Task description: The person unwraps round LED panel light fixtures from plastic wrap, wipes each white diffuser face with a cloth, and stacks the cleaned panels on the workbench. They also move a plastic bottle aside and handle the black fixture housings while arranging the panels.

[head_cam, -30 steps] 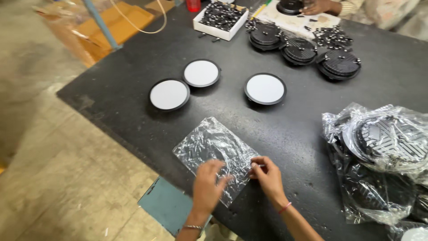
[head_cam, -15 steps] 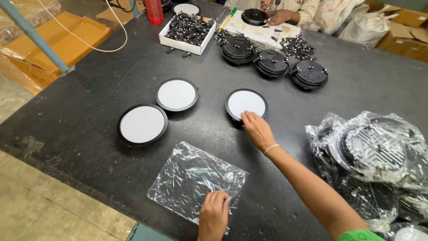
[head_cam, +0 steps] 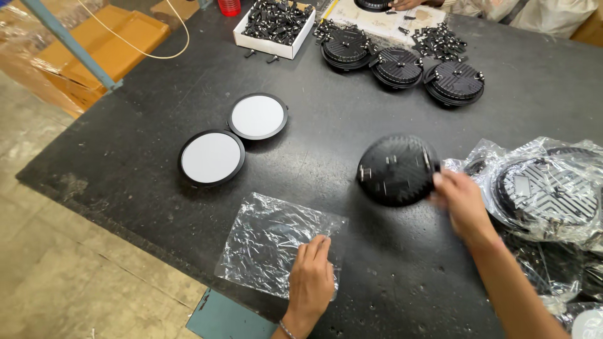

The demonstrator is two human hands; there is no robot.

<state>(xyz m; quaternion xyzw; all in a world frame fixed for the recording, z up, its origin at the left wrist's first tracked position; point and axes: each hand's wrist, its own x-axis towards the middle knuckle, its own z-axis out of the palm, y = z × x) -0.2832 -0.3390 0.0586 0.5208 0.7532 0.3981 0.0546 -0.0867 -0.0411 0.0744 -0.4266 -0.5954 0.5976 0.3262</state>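
One round lamp lifted, the clear bag not yet filled.

Two white-faced round lamps were left lying on the black table. The clear plastic bag was pinned flat by the left hand, fingers pressed together. A third lamp, finned back showing, was held tilted above the table, its edge pinched by the right hand; bagged lamps were piled at the right.

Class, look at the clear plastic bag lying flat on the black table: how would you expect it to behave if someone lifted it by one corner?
The clear plastic bag looks thin and crinkled, so it would probably droop limply. It seems very light; the left hand pressing on its edge likely keeps it from sliding on the table.
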